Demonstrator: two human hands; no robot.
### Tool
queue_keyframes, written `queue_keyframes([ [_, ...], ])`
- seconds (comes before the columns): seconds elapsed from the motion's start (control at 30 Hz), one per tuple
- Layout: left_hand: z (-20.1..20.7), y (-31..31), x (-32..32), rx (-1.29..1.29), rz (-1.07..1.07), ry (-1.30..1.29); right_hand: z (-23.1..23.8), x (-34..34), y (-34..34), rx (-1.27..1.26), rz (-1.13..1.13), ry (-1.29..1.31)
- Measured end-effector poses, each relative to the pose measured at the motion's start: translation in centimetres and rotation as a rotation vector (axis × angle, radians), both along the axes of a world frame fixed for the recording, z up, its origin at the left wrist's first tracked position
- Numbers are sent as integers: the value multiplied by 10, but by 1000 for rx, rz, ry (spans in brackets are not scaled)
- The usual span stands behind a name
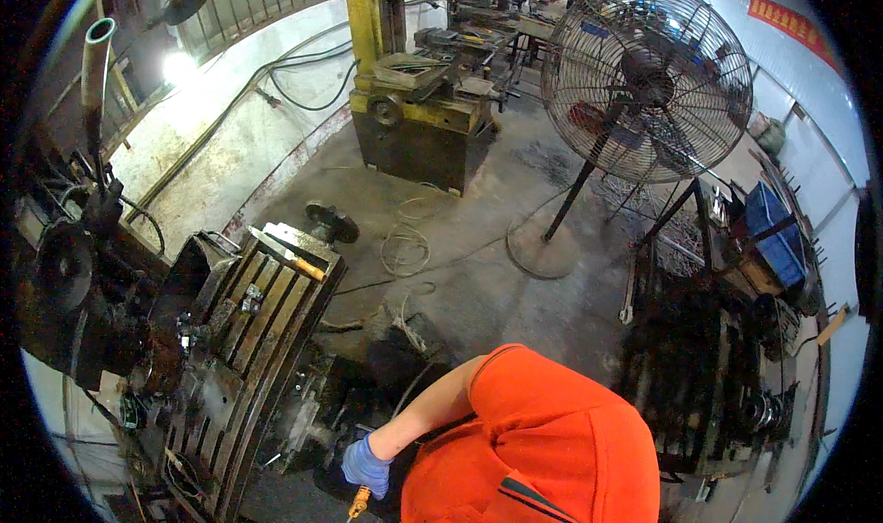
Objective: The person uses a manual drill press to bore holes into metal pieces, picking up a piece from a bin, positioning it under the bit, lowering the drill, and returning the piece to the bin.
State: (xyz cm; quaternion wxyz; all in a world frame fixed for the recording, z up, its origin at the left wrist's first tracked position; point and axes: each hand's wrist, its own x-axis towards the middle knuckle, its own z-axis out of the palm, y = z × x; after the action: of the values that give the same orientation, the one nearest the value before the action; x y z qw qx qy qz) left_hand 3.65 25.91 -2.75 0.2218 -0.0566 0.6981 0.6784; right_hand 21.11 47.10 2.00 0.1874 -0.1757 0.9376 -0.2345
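Observation:
At the lower edge, my right hand (pixel 366 468) wears a blue glove and is closed around an orange-handled screwdriver (pixel 359 502). The tool points down and its tip is cut off by the picture's edge. My bare right forearm reaches left from an orange sleeve (pixel 561 413). Dark machine parts lie around the gloved hand, too dim to tell apart. Left of it stretches a slotted metal machine table (pixel 267 316) with small metal blocks (pixel 251 298) on it. My left hand does not show.
A long flat tool with a yellow-orange handle (pixel 308 267) lies at the table's far end. A yellow-and-black machine (pixel 418 109) stands beyond. A large pedestal fan (pixel 648 77) is at the far right, near a blue crate (pixel 774 238). Cables (pixel 405 247) cross the floor (pixel 460 238).

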Motion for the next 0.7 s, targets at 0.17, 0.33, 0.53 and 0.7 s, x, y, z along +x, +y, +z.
queue_keyframes([
  [0.17,3,-9,2,4,21,35,-8,-7,-6,8,-9,31],
  [0.33,6,-27,4,-2,51,111,9,-4,-1,0,-40,105],
  [0.53,14,-62,3,12,32,476,17,3,24,-46,-147,71],
  [0.7,-2,3,-21,469,67,-61,32,1,50,-4,-325,69],
])
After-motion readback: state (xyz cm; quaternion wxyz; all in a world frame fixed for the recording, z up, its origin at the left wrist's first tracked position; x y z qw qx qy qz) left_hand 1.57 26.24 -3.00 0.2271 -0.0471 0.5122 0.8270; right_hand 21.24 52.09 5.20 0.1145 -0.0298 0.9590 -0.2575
